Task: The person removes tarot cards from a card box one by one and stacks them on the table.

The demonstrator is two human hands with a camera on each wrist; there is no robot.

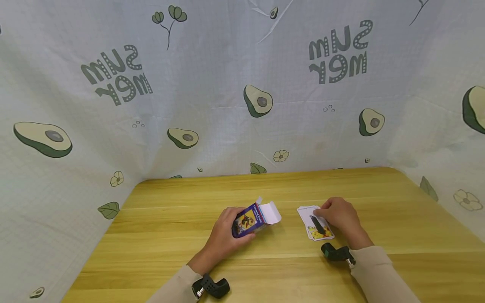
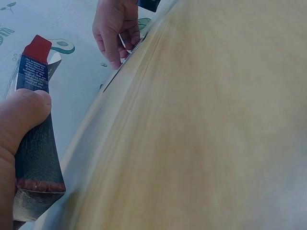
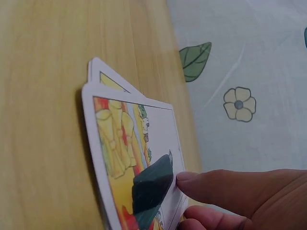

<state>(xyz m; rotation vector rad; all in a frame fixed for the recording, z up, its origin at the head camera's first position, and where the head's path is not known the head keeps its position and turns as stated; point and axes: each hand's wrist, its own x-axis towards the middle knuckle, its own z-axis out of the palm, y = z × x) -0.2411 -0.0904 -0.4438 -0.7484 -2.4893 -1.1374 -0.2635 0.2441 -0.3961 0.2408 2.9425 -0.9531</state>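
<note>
My left hand (image 1: 222, 235) grips a purple card box (image 1: 246, 221) with a picture on its front. The box's white lid flap (image 1: 270, 213) stands open toward the right. In the left wrist view the thumb lies across the printed narrow side of the box (image 2: 36, 139). Farther right, a small stack of illustrated cards (image 1: 311, 225) lies face up on the table, slightly fanned. My right hand (image 1: 341, 215) pinches the stack at its upper right edge. In the right wrist view the thumb presses on the margin of the top card (image 3: 156, 115), with a finger curled below it.
The yellow wooden table (image 1: 182, 235) ends at a pale curtain (image 1: 212, 84) printed with avocados, leaves and mirrored lettering. A black wrist camera (image 1: 216, 288) sits at the left cuff, another black camera (image 1: 335, 252) at the right one, close to the cards.
</note>
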